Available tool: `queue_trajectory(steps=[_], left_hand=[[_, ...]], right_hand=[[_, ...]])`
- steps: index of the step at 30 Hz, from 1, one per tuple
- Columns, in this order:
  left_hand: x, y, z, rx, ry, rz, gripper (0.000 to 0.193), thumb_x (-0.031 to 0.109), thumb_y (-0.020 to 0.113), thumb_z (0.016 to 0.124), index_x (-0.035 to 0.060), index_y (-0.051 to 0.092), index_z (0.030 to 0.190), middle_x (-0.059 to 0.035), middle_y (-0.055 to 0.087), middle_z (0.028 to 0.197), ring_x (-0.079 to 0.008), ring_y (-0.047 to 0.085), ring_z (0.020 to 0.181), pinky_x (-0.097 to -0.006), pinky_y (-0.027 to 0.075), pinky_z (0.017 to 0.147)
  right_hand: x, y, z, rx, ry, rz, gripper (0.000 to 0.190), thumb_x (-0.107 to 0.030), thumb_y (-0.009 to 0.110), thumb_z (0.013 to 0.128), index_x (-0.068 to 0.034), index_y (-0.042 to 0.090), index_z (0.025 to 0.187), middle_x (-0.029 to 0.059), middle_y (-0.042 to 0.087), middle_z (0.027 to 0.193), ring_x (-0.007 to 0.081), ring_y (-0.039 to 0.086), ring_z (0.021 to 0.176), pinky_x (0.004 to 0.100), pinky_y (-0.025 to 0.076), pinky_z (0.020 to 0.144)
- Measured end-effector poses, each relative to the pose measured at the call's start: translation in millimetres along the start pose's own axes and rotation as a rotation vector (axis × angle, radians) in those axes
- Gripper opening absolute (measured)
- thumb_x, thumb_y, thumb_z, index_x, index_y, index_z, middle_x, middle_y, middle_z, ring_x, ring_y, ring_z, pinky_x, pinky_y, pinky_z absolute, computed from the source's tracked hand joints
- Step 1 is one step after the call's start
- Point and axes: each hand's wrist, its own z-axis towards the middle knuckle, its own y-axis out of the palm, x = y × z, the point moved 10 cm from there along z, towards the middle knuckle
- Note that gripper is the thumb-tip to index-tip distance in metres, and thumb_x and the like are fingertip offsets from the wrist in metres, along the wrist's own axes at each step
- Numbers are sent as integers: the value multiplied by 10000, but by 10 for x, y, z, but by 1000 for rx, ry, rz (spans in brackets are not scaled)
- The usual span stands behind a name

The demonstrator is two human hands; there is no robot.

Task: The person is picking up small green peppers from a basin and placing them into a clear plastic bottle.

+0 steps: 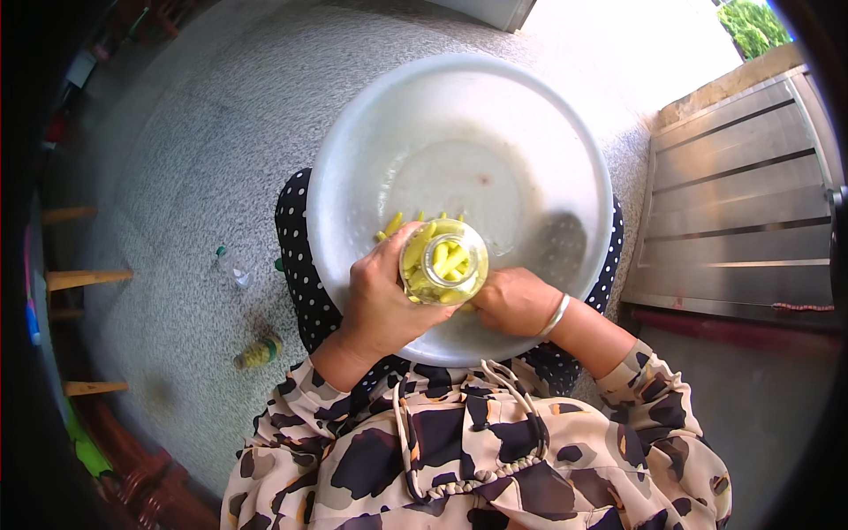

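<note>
A large metal basin [464, 106] rests across my lap. Over its near part my left hand [384, 285] grips a clear, open-mouthed bottle [478, 265] from the left side. Green-yellow peppers [456, 260] fill much of the bottle and show through its round mouth. More peppers [393, 223] lie in the basin just beyond my left hand. My right hand [513, 301], with a bangle at the wrist, is low in the basin close to the bottle's right side. Its fingertips are hidden behind the bottle, so what they touch cannot be seen; a bit of yellow-green shows beside them.
On the speckled floor at the left lie a clear plastic bottle [236, 268] with a green cap and a bottle with yellowish-green contents [258, 352]. Wooden legs [89, 279] jut in at the far left. A slatted metal panel [735, 199] stands at the right.
</note>
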Motion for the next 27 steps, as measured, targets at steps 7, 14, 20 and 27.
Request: queue_trajectory(steps=[7, 14, 20, 27], left_hand=[[187, 3, 30, -45, 90, 111, 768, 137, 930, 599, -41, 563, 1249, -178, 703, 1114, -262, 710, 1014, -364, 555, 905], [353, -12, 9, -43, 283, 56, 705, 151, 900, 620, -25, 581, 1223, -227, 668, 1173, -394, 662, 1098, -414, 531, 960], [236, 8, 12, -64, 145, 16, 698, 142, 887, 624, -32, 576, 1224, -235, 674, 1150, -387, 673, 1067, -411, 540, 936], [181, 45, 40, -74, 110, 139, 762, 193, 915, 590, -64, 574, 1221, -224, 705, 1036, -330, 720, 943, -375, 562, 844]], right_hand=[[69, -457, -134, 170, 55, 72, 148, -97, 655, 769, -66, 675, 913, 126, 636, 807, 350, 659, 729, 441, 548, 684], [66, 176, -30, 62, 8, -119, 139, -102, 561, 834, -4, 657, 852, 183, 664, 843, 347, 692, 738, 450, 566, 672], [48, 0, -59, -26, 68, -100, 96, -88, 578, 817, -18, 639, 841, 190, 669, 810, 335, 688, 730, 443, 557, 664], [-64, -1548, -526, 673, 185, 352, 256, 86, 682, 815, 43, 657, 1065, 118, 697, 866, 183, 686, 773, 303, 561, 696]])
